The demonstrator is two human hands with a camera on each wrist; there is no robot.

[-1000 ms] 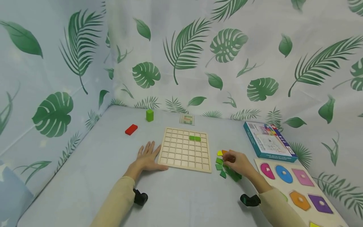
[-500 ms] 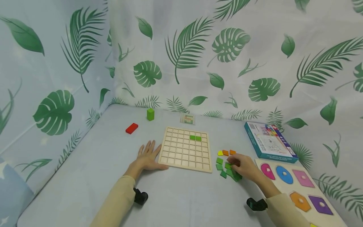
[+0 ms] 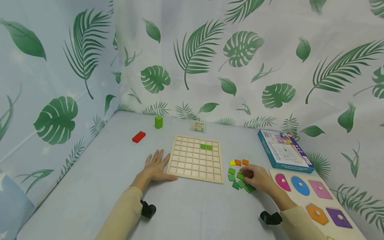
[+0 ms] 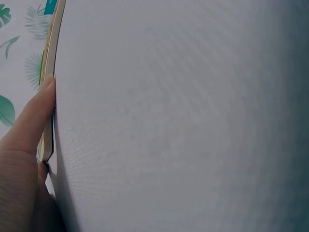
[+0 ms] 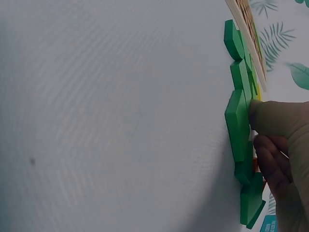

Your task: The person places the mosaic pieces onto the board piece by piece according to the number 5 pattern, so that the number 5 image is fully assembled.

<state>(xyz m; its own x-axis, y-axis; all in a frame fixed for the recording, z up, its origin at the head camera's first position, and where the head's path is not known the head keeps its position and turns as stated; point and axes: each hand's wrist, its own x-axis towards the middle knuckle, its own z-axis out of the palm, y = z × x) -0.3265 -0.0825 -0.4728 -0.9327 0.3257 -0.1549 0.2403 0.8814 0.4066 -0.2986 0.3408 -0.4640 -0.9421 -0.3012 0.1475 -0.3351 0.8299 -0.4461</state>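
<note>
My left hand (image 3: 155,169) lies flat on the table with fingers spread, its thumb along the near left corner of the wooden grid board (image 3: 195,178). In the left wrist view the thumb (image 4: 36,116) touches the board's edge (image 4: 59,29). Two green tiles (image 3: 206,146) sit side by side in the board's upper right cells. To the right of the board, my right hand (image 3: 256,177) is over a cluster of green tiles (image 3: 232,171), fingers bent, fingertips right at one green tile (image 3: 240,175). The right wrist view shows the thumb against the tiles (image 5: 237,126); I cannot tell whether it pinches one.
A yellow tile (image 3: 232,162) and two orange tiles (image 3: 245,162) lie behind the green ones. A red block (image 3: 139,137), a green block (image 3: 158,122) and a small pattern card (image 3: 198,126) are farther back. At right stand a box (image 3: 286,150) and a knobbed shape board (image 3: 303,201).
My right hand has drawn back slightly to the right from the orange tiles, uncovering them. The green tiles by its fingertips have spread apart a little. The left hand stays put.
</note>
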